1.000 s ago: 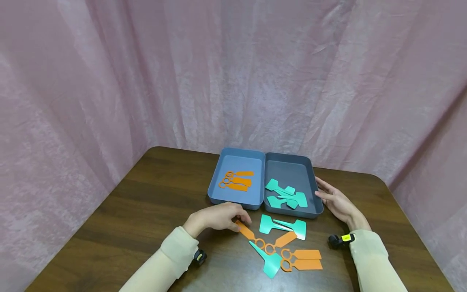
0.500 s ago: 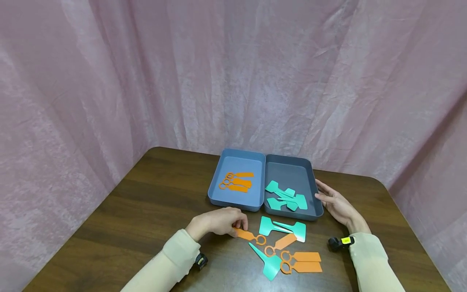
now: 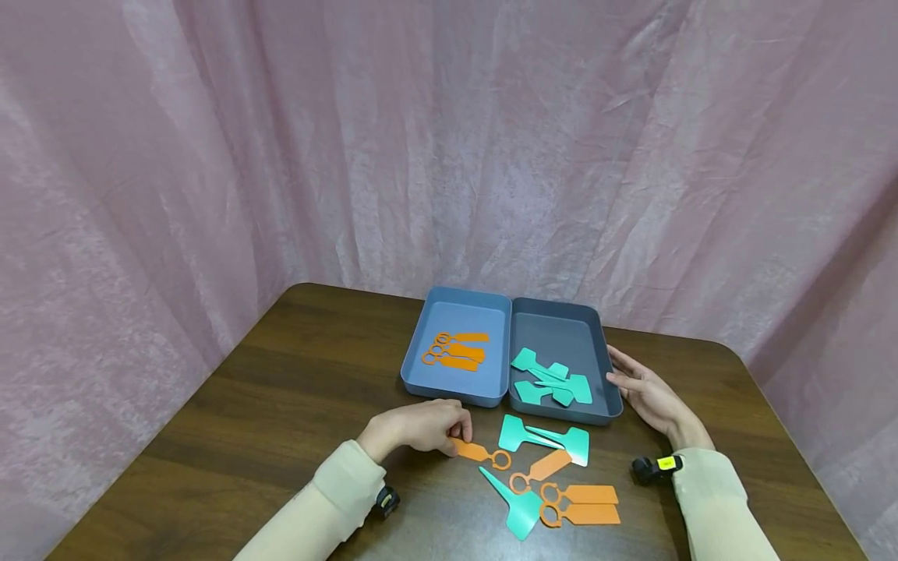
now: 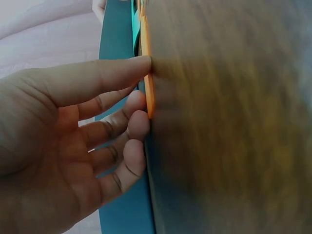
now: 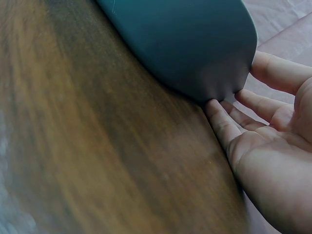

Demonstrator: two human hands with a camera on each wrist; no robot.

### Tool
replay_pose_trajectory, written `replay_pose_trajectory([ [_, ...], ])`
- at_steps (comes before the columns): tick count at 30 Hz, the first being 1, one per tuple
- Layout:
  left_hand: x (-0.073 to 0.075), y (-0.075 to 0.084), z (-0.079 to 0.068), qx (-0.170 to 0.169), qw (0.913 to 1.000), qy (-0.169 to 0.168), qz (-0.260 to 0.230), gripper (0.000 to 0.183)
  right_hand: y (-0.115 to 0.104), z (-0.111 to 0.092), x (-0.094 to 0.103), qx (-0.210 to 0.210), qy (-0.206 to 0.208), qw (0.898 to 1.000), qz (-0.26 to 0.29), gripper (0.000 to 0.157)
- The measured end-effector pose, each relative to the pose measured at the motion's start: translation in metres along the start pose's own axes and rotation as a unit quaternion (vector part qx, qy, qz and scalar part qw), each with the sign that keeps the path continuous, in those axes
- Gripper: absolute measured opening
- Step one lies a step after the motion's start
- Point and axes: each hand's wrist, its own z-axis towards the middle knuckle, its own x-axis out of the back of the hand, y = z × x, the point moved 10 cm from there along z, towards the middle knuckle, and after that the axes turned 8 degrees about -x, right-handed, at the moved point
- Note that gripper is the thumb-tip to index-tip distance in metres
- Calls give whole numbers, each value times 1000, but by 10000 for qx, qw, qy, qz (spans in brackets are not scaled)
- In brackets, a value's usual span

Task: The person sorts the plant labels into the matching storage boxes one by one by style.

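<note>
My left hand point(image 3: 424, 427) pinches the flat end of an orange plant tag point(image 3: 473, 451) between thumb and fingertips. This tag lies low at the table, its ring pointing right; in the left wrist view the orange tag point(image 4: 148, 92) shows edge-on. My right hand point(image 3: 648, 393) touches the right wall of the dark grey tray point(image 3: 561, 308) with straight, spread fingers; the right wrist view shows the fingertips against the tray wall point(image 5: 195, 53). Several green T-shaped plant tags point(image 3: 550, 378) lie in that tray. The blue tray point(image 3: 456, 300) beside it holds several orange ring tags point(image 3: 459, 352).
In front of the trays, two green T-shaped tags point(image 3: 515, 433) overlap. Nearer lie a single orange tag point(image 3: 550, 465), a green tag point(image 3: 522, 513) and a pair of orange tags point(image 3: 589, 502) on the wooden table point(image 3: 295, 382). A pink curtain point(image 3: 449, 140) hangs behind.
My left hand has drawn back slightly to the left and down, its fingers closing on the orange tag's end. That tag has turned nearer to level. My right hand stays at the tray.
</note>
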Motion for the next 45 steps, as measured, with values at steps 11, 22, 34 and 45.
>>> replay_pose_trajectory([
  [11,3,2,0,-134,9999,66,81,19,0,0,0,24,-8,10000,-1,75],
  [22,1,6,1,-230,9992,-110,311,20,2,-2,1,17,6,9999,101,75],
  [34,7,5,2,-665,9975,-20,-233,16,0,-1,0,40,-23,10000,-11,74],
  [45,25,2,0,-901,9896,619,-934,16,0,2,0,60,-55,10000,24,74],
])
